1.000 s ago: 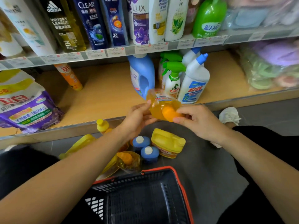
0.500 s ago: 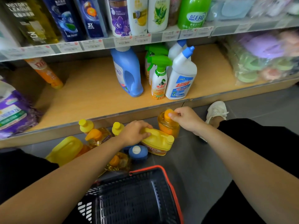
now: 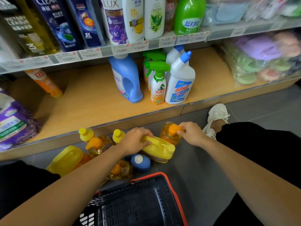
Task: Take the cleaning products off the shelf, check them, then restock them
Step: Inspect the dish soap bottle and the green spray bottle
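Yellow jug [image 3: 160, 146] lies on the floor just below the shelf [image 3: 91, 101], left hand [image 3: 136, 141] curled over its handle. Touching it, amber bottle [image 3: 169, 137] upright, right hand [image 3: 192, 134] pinching its orange cap. More bottles clustered near the basket [image 3: 138, 203]. Blue detergent [image 3: 126, 79], spray bottle [image 3: 158, 86], toilet cleaner [image 3: 180, 82] on shelf. Judgement: unloading mostly done, checking underway, restocking not begun

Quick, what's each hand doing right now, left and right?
Left hand: grips the yellow jug by its handle.
Right hand: pinches the orange cap of the amber bottle.
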`<state>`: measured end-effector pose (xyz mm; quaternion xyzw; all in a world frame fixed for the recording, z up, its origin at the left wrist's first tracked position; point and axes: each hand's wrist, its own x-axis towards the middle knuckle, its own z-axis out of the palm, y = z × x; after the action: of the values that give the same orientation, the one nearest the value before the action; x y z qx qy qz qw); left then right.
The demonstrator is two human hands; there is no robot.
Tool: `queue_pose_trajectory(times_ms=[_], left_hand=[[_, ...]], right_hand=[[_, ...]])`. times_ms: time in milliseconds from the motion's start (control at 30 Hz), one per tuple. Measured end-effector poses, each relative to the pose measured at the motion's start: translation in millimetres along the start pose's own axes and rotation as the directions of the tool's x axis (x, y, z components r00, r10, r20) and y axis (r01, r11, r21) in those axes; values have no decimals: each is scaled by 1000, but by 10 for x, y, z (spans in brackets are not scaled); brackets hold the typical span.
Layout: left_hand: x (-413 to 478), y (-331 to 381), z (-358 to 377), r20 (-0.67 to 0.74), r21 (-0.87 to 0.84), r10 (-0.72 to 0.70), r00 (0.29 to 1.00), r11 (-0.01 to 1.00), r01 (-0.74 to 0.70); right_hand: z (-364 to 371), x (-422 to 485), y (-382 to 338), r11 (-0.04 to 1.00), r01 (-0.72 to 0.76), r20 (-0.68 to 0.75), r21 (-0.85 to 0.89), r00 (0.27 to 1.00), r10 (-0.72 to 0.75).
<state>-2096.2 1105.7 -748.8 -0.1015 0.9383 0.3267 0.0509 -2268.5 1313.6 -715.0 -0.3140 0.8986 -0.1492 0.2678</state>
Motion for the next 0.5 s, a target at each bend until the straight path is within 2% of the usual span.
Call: queue_pose_trajectory(times_ms=[167,233,333,433,500], left_hand=[[90,74,-162,40,-3,-50,998,999,50],[174,139,-324,-101,-175,-126,987,979,107],[467,277,-673,-337,-381,-284,897,913,146],[860,446,-998,-433,-515,-397,810,846,139],[1088,571,-1137,-440,-582,-390,809,810,74]], right_hand=[[-10,-34,-42,997,81,-6,3,997,-81],[5,-59,-72,990,139,5,-27,990,-139],[49,-83,-94,978,182,51,-104,983,-177],[46,-102,-114,982,169,52,-84,985,-165],[41,-90,-130,984,158,64,-82,986,-153]])
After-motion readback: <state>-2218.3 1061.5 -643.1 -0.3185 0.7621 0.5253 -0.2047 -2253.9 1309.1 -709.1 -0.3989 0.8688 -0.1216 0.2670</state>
